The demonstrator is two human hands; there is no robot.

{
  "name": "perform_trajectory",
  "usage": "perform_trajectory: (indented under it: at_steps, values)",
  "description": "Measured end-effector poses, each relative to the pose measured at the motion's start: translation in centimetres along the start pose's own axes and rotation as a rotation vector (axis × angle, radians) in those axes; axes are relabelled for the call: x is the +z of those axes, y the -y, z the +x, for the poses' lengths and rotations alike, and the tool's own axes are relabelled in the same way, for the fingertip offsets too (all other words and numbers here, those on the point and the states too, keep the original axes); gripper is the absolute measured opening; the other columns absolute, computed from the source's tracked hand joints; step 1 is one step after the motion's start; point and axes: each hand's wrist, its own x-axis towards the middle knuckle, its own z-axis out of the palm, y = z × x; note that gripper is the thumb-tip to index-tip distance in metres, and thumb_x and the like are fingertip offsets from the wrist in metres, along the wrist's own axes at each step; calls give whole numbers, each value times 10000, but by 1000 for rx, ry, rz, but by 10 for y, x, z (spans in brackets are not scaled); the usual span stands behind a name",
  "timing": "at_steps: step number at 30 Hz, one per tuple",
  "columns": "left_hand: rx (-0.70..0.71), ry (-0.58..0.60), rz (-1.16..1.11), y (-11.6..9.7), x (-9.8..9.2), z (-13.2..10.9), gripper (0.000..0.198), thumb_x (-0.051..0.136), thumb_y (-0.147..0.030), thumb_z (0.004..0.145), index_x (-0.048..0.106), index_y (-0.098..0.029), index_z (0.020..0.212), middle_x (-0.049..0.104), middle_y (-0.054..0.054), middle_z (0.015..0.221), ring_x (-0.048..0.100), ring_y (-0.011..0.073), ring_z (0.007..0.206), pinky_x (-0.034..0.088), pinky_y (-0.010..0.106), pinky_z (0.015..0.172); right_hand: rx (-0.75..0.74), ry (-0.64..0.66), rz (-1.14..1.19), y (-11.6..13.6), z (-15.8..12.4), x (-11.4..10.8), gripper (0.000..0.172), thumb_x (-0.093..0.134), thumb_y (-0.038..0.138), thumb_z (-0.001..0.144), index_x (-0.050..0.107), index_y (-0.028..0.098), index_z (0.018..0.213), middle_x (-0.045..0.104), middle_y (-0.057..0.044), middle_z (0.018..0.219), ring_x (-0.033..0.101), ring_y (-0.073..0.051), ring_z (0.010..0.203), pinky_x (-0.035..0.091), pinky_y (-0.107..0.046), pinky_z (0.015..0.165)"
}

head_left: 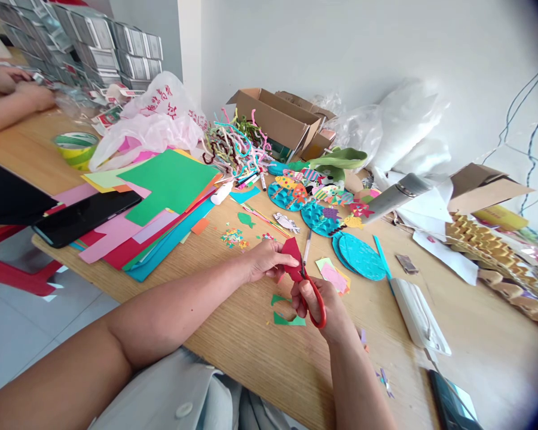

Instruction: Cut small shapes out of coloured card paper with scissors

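My left hand (269, 260) pinches a small piece of dark red paper (292, 258) just above the wooden table (260, 346). My right hand (325, 307) is closed through the handles of red scissors (312, 292), whose blades meet the red paper. Green paper scraps (288, 319) lie on the table under my hands. A little beyond them sit blue round discs (361, 255) decorated with colourful paper fish, a green paper fish (246, 220) and a pen (307, 246).
A stack of coloured paper sheets (161, 203) and a black phone (87, 216) lie at left. Pipe cleaners (235, 146), cardboard boxes (280, 119), plastic bags, a white stapler-like tool (419, 313) and a tape roll (76, 146) crowd the table. Another person's arms (9, 98) rest at far left.
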Motion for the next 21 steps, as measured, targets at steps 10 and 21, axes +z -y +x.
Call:
perform_trajectory:
  at_steps: [10,21]
  values:
    - [7,-13,41,-3,2,-2,198,674,-279,599,582,-111,648,552,-9,516,367,32,361,158,186,360,-20,12,0,1,0,0,565,505,711,727,551,155,632,593,-32,541,515,-115,410,393,-220,386]
    - [-23,-24,66,-3,2,-3,220,679,-290,578,601,-113,683,582,8,561,425,51,410,225,187,398,-32,46,26,-3,1,-2,553,527,691,732,566,145,657,598,-39,565,520,-113,427,396,-220,407]
